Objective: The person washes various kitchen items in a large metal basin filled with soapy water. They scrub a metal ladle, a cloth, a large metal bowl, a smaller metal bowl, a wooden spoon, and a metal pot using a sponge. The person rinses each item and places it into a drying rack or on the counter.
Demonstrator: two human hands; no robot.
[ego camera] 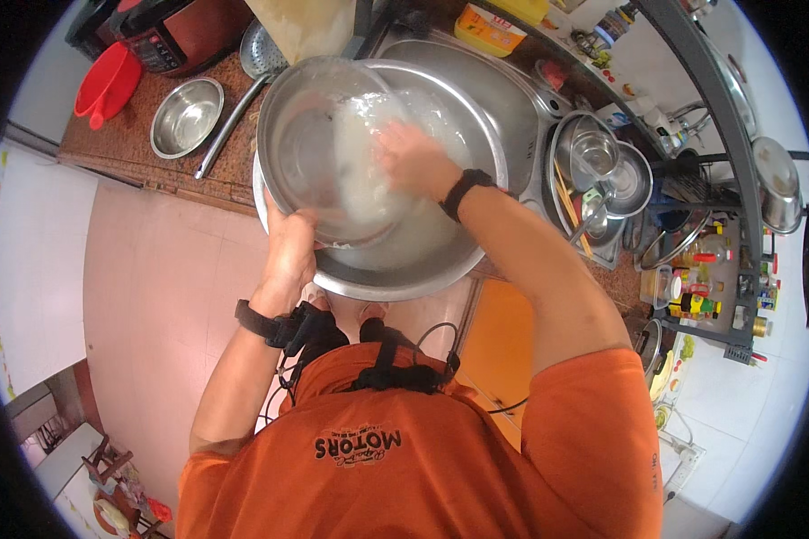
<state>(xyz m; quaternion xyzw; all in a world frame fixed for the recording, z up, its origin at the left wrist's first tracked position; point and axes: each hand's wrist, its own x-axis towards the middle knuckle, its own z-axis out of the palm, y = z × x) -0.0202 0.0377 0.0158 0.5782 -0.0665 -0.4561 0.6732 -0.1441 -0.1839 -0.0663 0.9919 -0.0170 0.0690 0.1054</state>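
Observation:
My left hand point(290, 236) grips the near left rim of a round metal basin point(296, 148), thumb over the edge. This basin is tilted above a larger metal basin point(404, 290), which holds cloudy whitish liquid point(431, 239). My right hand point(414, 158) is over the right side of the smaller basin, at the whitish wet contents. Motion blurs its fingers, so whether they hold anything is unclear. The large basin stands at the counter edge, partly over a steel sink point(512, 101).
A small steel bowl point(187, 118), a long-handled skimmer point(232, 131) and a red plastic dipper point(109, 84) lie on the left counter, before a cooker point(189, 37). Bowls and chopsticks point(570, 202) fill the right sink bowl. A dark metal rack point(741, 162) stands at right.

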